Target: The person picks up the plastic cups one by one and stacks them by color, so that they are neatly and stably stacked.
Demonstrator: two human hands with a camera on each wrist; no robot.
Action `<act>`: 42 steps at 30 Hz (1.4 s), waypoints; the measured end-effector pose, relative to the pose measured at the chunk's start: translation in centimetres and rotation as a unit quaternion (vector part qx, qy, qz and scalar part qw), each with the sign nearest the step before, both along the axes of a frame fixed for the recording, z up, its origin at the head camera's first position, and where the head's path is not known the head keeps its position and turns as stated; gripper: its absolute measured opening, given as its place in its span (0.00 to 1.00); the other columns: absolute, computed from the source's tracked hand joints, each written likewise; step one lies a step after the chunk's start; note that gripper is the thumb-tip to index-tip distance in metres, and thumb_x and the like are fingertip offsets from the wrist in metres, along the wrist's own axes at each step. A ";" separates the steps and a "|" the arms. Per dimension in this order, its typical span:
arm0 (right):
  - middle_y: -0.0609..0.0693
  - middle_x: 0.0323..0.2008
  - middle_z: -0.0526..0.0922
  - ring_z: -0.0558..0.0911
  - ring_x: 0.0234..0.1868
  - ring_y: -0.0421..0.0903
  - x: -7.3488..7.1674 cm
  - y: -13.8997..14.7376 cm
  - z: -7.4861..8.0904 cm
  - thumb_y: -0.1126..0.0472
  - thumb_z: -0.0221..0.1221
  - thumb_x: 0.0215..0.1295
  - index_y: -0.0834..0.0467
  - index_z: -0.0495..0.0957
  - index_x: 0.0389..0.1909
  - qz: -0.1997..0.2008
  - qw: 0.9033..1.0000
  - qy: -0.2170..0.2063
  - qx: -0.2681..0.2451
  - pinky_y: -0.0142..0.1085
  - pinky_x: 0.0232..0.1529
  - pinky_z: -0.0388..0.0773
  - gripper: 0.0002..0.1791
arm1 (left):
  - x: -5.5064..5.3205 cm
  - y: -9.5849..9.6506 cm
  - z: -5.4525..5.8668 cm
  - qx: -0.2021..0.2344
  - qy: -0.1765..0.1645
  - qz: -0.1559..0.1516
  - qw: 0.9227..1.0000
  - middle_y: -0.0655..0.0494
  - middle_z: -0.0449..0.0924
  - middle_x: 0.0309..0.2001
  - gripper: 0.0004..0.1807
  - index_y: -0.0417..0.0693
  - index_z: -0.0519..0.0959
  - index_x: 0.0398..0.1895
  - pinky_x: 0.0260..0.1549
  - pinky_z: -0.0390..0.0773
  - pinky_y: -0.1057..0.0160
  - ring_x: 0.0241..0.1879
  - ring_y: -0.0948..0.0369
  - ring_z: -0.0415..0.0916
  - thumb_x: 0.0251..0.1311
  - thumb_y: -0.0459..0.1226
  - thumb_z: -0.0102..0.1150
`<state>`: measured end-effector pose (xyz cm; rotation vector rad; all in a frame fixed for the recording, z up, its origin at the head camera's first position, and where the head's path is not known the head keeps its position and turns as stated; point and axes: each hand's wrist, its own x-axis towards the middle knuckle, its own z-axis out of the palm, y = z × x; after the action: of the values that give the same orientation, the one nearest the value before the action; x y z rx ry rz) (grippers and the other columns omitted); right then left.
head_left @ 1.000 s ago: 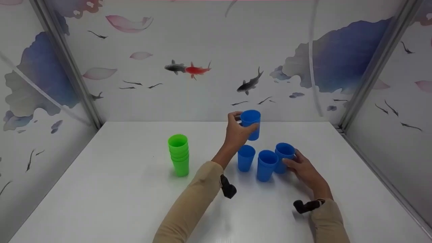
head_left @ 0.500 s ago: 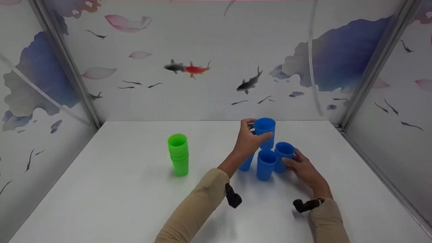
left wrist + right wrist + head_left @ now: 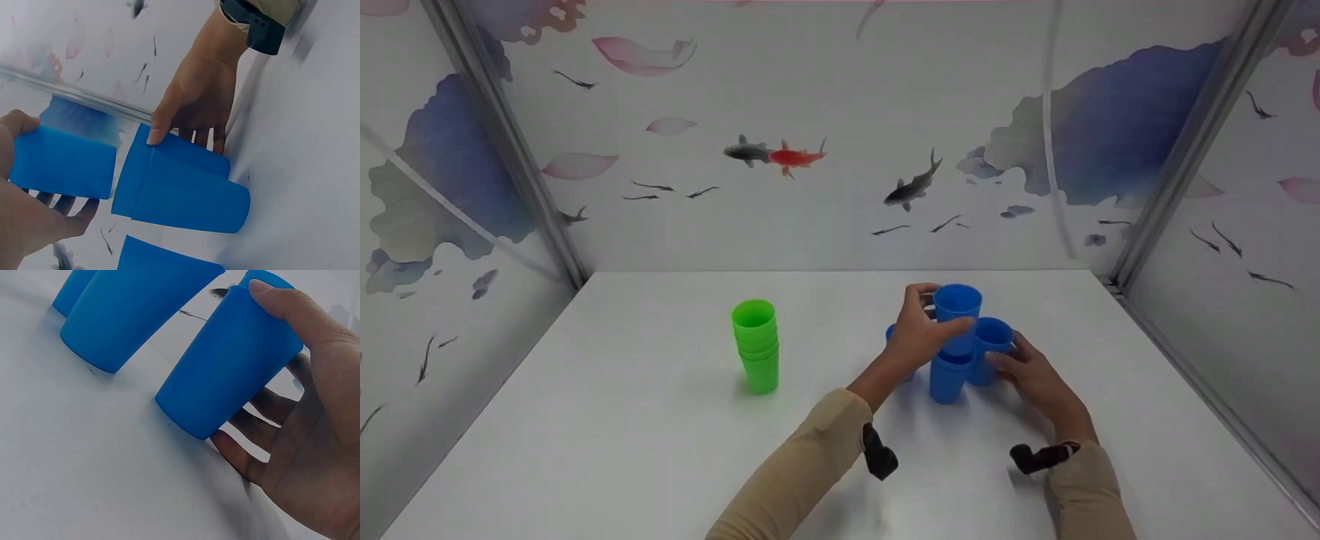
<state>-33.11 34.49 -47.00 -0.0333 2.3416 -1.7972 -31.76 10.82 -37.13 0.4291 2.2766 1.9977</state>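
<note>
My left hand (image 3: 916, 339) grips a blue cup (image 3: 958, 301) by its sides, thumb across the front. That cup hangs upright right over the middle blue cups (image 3: 947, 384), which are nested and stand on the table; in the left wrist view its base (image 3: 100, 171) is close to their rim. My right hand (image 3: 1041, 381) holds the right-hand blue cup (image 3: 225, 360) standing on the table, thumb near the rim and fingers behind. A second rim shows at its top. Another blue cup (image 3: 890, 332) stands at the left, mostly hidden behind my left hand.
A stack of several green cups (image 3: 757, 349) stands on the white table (image 3: 607, 420) left of the blue ones. Patterned panels (image 3: 825, 202) enclose the table at the back and both sides. A black wrist camera (image 3: 879, 454) is strapped to each wrist.
My left hand has carried its blue cup rightward, then down over the middle cups, covering most of the left-hand cup. My right hand has stayed on its cup.
</note>
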 end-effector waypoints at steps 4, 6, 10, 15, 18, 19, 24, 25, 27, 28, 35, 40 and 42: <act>0.57 0.82 0.43 0.47 0.81 0.62 0.1 -0.1 -0.1 0.36 0.62 0.63 0.46 0.35 0.81 0.003 1.000 0.000 -0.006 0.58 0.78 0.53 0.58 | 0.2 -0.1 -0.6 -0.012 0.000 -0.006 1.000 0.46 0.64 0.73 0.38 0.54 0.59 0.70 0.67 0.72 0.44 0.71 0.46 0.66 0.62 0.47 0.68; 0.58 0.82 0.42 0.47 0.81 0.62 0.1 -0.1 -0.1 0.35 0.62 0.63 0.46 0.34 0.81 0.002 1.000 0.000 -0.002 0.58 0.78 0.53 0.59 | 0.2 -0.2 -0.8 -0.020 0.004 -0.006 1.000 0.46 0.64 0.73 0.38 0.54 0.58 0.71 0.67 0.73 0.44 0.71 0.46 0.66 0.62 0.47 0.68; 0.58 0.82 0.41 0.48 0.81 0.63 0.0 0.0 0.0 0.34 0.61 0.63 0.46 0.33 0.81 0.002 1.000 0.004 0.008 0.58 0.78 0.53 0.59 | 0.2 -0.2 -1.2 -0.030 0.011 -0.004 0.999 0.45 0.64 0.73 0.39 0.56 0.59 0.71 0.67 0.72 0.43 0.71 0.46 0.67 0.62 0.47 0.68; 0.58 0.82 0.39 0.47 0.81 0.63 0.0 0.1 0.0 0.34 0.60 0.63 0.45 0.31 0.81 0.004 1.000 0.003 0.016 0.58 0.77 0.53 0.59 | 0.3 -0.1 -1.5 -0.050 0.023 -0.007 0.998 0.46 0.65 0.73 0.41 0.57 0.58 0.73 0.66 0.73 0.44 0.70 0.46 0.68 0.60 0.46 0.69; 0.57 0.82 0.39 0.47 0.81 0.63 -0.1 0.1 0.0 0.34 0.61 0.63 0.45 0.31 0.81 0.005 1.000 0.001 0.013 0.58 0.78 0.53 0.59 | 0.3 -0.2 -1.6 -0.064 0.028 -0.009 0.997 0.47 0.65 0.73 0.42 0.57 0.58 0.73 0.67 0.73 0.45 0.70 0.46 0.68 0.60 0.46 0.70; 0.57 0.82 0.40 0.47 0.81 0.63 -0.1 0.1 0.0 0.34 0.61 0.63 0.45 0.31 0.81 0.005 1.000 0.000 0.010 0.58 0.78 0.53 0.59 | 0.2 -0.3 -1.7 -0.067 0.030 -0.010 0.997 0.47 0.65 0.73 0.42 0.58 0.58 0.73 0.67 0.73 0.46 0.70 0.46 0.68 0.60 0.45 0.70; 0.57 0.82 0.41 0.47 0.81 0.63 0.0 0.1 -0.1 0.34 0.61 0.63 0.45 0.32 0.81 0.008 1.000 0.001 0.007 0.58 0.78 0.53 0.59 | 0.0 -0.9 -2.2 -0.070 0.034 -0.018 0.997 0.49 0.68 0.72 0.42 0.57 0.57 0.74 0.68 0.72 0.47 0.70 0.48 0.69 0.61 0.44 0.69; 0.58 0.82 0.41 0.48 0.81 0.63 0.0 0.1 -0.1 0.34 0.61 0.63 0.46 0.32 0.81 0.008 1.000 0.002 0.008 0.58 0.78 0.53 0.59 | -0.1 -1.0 -2.3 -0.070 0.037 -0.020 0.997 0.49 0.69 0.71 0.42 0.56 0.57 0.74 0.68 0.72 0.48 0.70 0.48 0.69 0.61 0.44 0.69; 0.59 0.82 0.42 0.48 0.81 0.63 0.0 0.1 -0.3 0.35 0.60 0.64 0.47 0.32 0.81 0.010 1.000 0.008 0.005 0.58 0.78 0.53 0.58 | -0.3 -1.3 -2.5 -0.073 0.042 -0.025 0.996 0.49 0.69 0.71 0.42 0.55 0.56 0.75 0.68 0.72 0.49 0.70 0.49 0.69 0.62 0.43 0.68; 0.59 0.81 0.42 0.48 0.81 0.63 0.0 0.1 -0.3 0.36 0.61 0.64 0.48 0.32 0.81 0.010 1.000 0.010 0.002 0.58 0.77 0.53 0.58 | -0.3 -1.4 -2.5 -0.075 0.045 -0.026 0.996 0.49 0.70 0.70 0.41 0.54 0.56 0.75 0.68 0.72 0.49 0.70 0.50 0.69 0.62 0.42 0.68; 0.60 0.81 0.43 0.48 0.81 0.62 -0.1 0.2 -0.4 0.38 0.61 0.65 0.50 0.32 0.81 0.009 1.000 0.014 -0.014 0.57 0.78 0.54 0.58 | -1.2 -2.8 -2.6 -0.089 0.075 -0.005 0.993 0.50 0.70 0.70 0.41 0.51 0.56 0.75 0.68 0.72 0.49 0.70 0.51 0.69 0.63 0.42 0.67; 0.60 0.81 0.41 0.47 0.81 0.62 0.0 0.2 -0.3 0.38 0.61 0.65 0.50 0.32 0.81 0.010 1.000 0.011 -0.016 0.57 0.78 0.52 0.58 | -1.7 -3.8 -2.7 -0.090 0.086 0.007 0.992 0.49 0.69 0.71 0.41 0.49 0.55 0.75 0.68 0.72 0.49 0.71 0.51 0.67 0.63 0.41 0.67; 0.60 0.81 0.41 0.47 0.81 0.62 0.1 0.2 -0.2 0.38 0.61 0.65 0.49 0.31 0.81 0.009 1.000 0.012 -0.011 0.57 0.78 0.52 0.58 | -1.7 -4.2 -2.8 -0.096 0.084 0.011 0.992 0.49 0.67 0.72 0.43 0.49 0.54 0.76 0.69 0.71 0.49 0.72 0.51 0.66 0.63 0.40 0.67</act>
<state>-33.01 34.67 -47.24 -0.0782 2.3301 -1.8235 -33.47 6.66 -39.94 0.5745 2.5552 1.7895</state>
